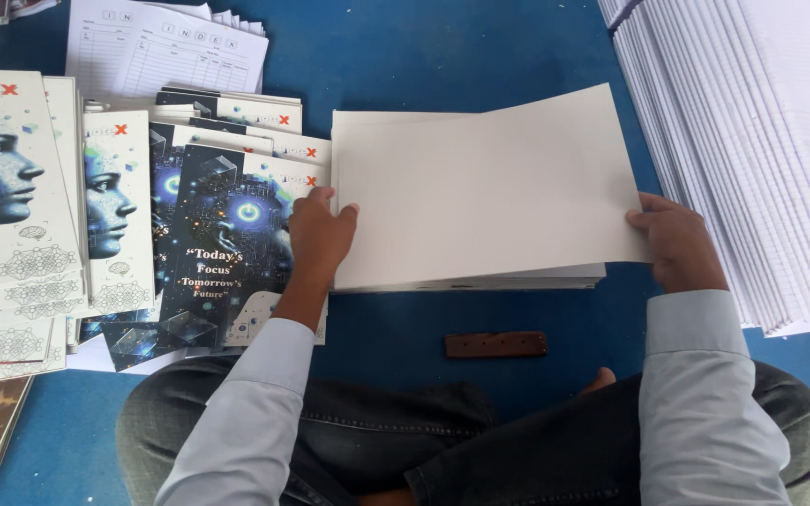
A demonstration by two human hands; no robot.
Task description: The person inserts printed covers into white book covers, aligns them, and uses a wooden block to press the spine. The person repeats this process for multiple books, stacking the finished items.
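**A:** Item one?

**B:** Stack of blank sheets [480, 201], cream-white, matte, rectangular, lying on the blue floor covering [480, 56] straight ahead of the seated person's crossed legs. The top sheet is lifted at its right end and bows a little. I judge it thin, light and limp alone; the whole stack would be heavier and apt to slide apart.

**A:** Where is it held?

**B:** At both short edges. The left hand [319, 234] lies on the stack's left edge, fingers curled over it, pressing rather than pinching. The right hand [675, 242] has its fingers closed on the top sheet's right edge, thumb on top. Edges are the sensible hold; a mid-sheet grip would likely crease it.

**A:** Left of the stack?

**B:** Printed covers [222, 239], glossy, dark with a glowing blue ring and white lettering, fanned in overlapping layers and touching the left hand's side. Further left, paler covers [11, 197] showing a blue profile picture, also overlapped. Smooth stock, probably slippery.

**A:** Behind the stack, to the left?

**B:** Ruled index sheets [166, 47], white with grey table lines, loosely piled.

**A:** Right of it?

**B:** A large fanned pile of white pages [761, 141], stepped edges showing, near the right hand.

**A:** Nearer the person?

**B:** A small brown bar [496, 344], flat and oblong, lying on the blue covering just in front of the stack; material unclear.
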